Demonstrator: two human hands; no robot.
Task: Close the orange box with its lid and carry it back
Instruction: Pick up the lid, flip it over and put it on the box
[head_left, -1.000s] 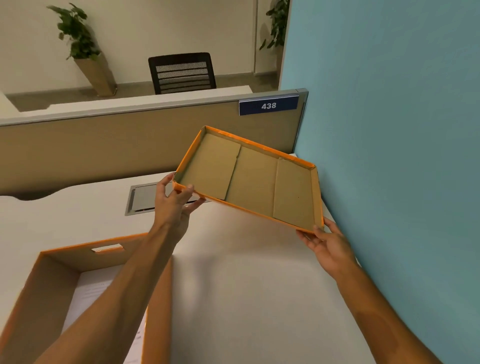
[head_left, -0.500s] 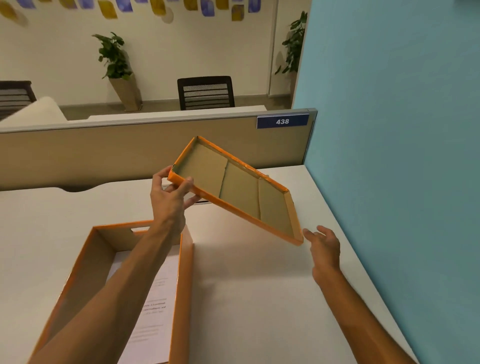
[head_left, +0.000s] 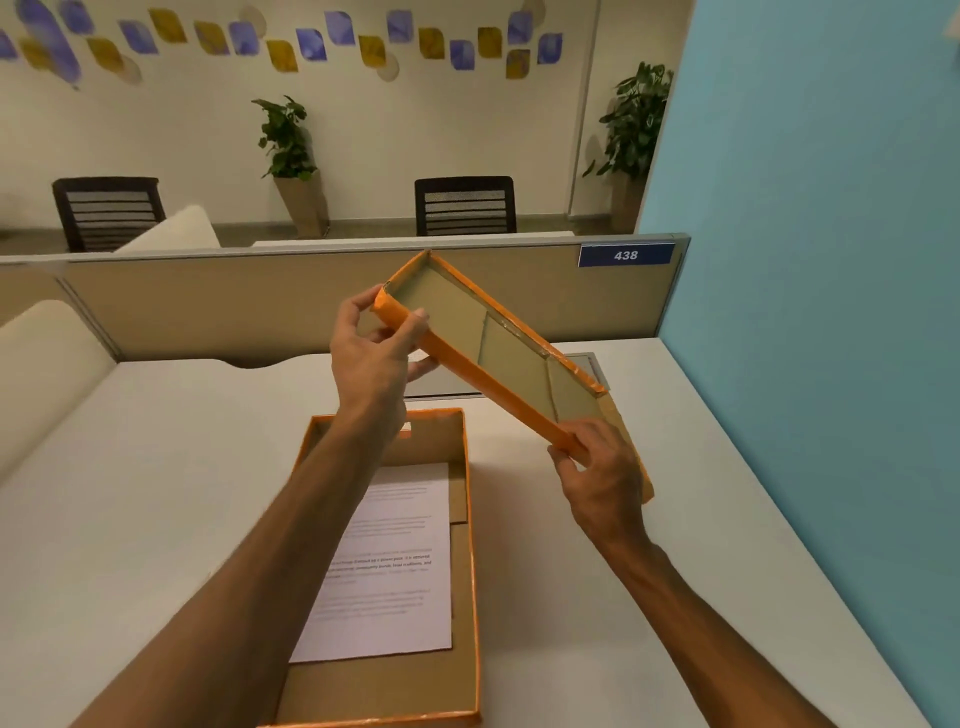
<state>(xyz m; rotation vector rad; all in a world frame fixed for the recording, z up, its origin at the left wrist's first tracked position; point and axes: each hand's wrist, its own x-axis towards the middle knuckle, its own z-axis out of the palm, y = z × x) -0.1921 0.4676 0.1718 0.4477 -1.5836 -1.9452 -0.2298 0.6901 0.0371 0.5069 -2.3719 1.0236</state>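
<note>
The orange box lies open on the white desk, a printed sheet of paper flat on its cardboard floor. Above its far right corner I hold the orange lid tilted steeply, brown inside facing me. My left hand grips the lid's upper left corner. The lid's lower right corner is pinched by my right hand. My left forearm crosses over the box and hides part of its left wall.
A beige partition with a blue "438" plate closes the desk's far side, and a blue wall runs along the right. A grey cable hatch sits behind the lid. Chairs and potted plants stand beyond.
The lid has swung left and up toward the box and tilted steeper. My right hand let go half a second ago and now grips the lower corner again.
</note>
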